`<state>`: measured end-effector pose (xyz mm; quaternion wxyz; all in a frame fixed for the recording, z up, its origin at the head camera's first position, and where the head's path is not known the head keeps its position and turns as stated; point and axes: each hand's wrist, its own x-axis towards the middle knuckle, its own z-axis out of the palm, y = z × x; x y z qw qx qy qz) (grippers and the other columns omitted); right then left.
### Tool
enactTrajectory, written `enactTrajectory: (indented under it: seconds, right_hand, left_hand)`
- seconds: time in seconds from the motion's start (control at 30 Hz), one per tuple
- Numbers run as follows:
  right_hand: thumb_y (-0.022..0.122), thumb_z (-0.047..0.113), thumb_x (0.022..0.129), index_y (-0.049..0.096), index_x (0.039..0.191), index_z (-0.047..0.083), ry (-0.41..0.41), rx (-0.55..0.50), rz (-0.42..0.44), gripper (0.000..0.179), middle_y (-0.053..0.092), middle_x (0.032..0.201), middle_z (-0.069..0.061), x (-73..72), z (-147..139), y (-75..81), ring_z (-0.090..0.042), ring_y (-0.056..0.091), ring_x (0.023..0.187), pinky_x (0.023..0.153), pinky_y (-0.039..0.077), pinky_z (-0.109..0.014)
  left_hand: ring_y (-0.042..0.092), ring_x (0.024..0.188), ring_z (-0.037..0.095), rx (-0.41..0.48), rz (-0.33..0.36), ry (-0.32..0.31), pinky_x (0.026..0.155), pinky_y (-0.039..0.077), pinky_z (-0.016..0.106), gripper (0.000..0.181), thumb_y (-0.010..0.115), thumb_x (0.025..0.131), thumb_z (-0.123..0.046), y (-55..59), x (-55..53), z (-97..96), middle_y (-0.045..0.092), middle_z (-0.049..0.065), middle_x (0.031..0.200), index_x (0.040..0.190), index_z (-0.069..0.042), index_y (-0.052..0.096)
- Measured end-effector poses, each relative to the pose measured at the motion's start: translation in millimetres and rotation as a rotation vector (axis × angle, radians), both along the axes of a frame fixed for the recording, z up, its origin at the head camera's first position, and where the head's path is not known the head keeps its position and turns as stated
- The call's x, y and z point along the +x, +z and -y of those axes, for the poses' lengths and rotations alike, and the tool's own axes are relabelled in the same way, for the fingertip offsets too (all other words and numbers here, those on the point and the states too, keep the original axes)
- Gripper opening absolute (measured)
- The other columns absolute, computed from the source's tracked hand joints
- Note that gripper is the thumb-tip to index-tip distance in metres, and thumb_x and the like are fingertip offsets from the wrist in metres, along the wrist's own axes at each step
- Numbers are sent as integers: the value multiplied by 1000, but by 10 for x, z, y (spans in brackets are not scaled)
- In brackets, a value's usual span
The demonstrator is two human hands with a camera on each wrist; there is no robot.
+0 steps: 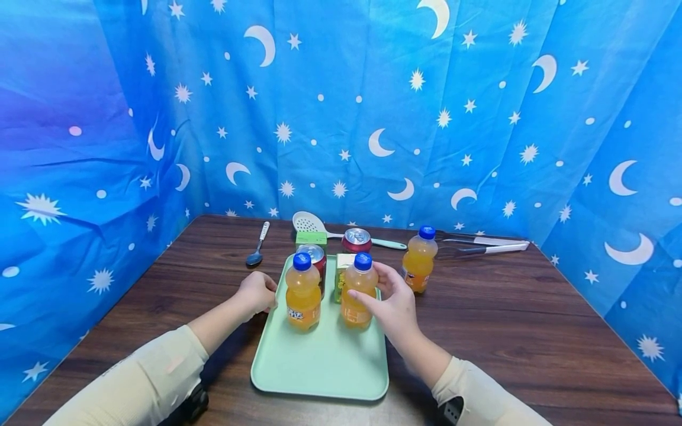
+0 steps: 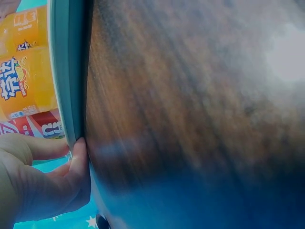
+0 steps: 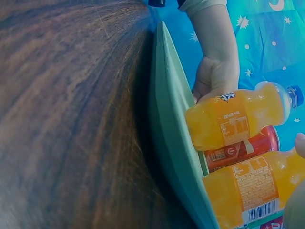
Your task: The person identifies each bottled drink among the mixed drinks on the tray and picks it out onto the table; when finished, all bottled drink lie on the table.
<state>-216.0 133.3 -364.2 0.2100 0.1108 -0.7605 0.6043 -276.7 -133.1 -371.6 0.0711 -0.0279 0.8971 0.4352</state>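
Note:
My left hand [image 1: 258, 291] pinches the left rim of a light green tray [image 1: 319, 367]; in the left wrist view, thumb and fingers of that hand [image 2: 52, 179] meet at the tray's edge [image 2: 69, 86]. With its thumb in front, my right hand [image 1: 398, 305] grips the upper part of an orange soda bottle [image 1: 356, 313] with a blue cap, upright on the tray. A second such bottle [image 1: 302, 305] stands to its left. Behind them are a red soda can [image 1: 313, 254] and a green-and-white drink carton [image 1: 341, 278], both partly hidden by the bottles.
A third orange soda bottle [image 1: 420, 263] stands on the wooden table right of the tray. Beyond the tray are another red can [image 1: 356, 239], a green box [image 1: 311, 238], a slotted spoon [image 1: 309, 222], a small spoon [image 1: 256, 257] and tongs [image 1: 501, 248]. A blue starry cloth [image 1: 341, 106] hangs behind.

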Motion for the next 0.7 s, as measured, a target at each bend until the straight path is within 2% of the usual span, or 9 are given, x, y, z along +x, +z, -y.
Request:
enactTrajectory:
  seconds: [0.27, 0.57, 0.7]
  right_hand:
    - [77, 0, 74, 54, 120, -3, 32, -7, -4, 51, 62, 113, -14, 194, 67, 251, -26, 60, 104, 95, 44, -40]
    - [77, -2, 74, 53, 120, -4, 43, 3, -18, 52, 60, 114, -15, 200, 55, 262, -26, 60, 104, 94, 45, -39]
    - [78, 0, 73, 54, 119, -3, 45, -5, -38, 52, 60, 113, -15, 156, 20, 204, -26, 60, 103, 93, 46, -39]
  left_hand:
    - [61, 70, 24, 1, -9, -2, 57, 56, 32, 25, 66, 71, 15, -4, -4, 3, 57, 18, 91, 96, 11, 62]
    - [61, 70, 24, -1, -8, 2, 57, 56, 32, 27, 65, 71, 15, -3, -1, -2, 58, 18, 92, 97, 11, 62]
    - [61, 71, 23, 3, -6, -2, 58, 56, 33, 28, 66, 72, 15, -7, -2, -6, 58, 19, 93, 99, 12, 61]
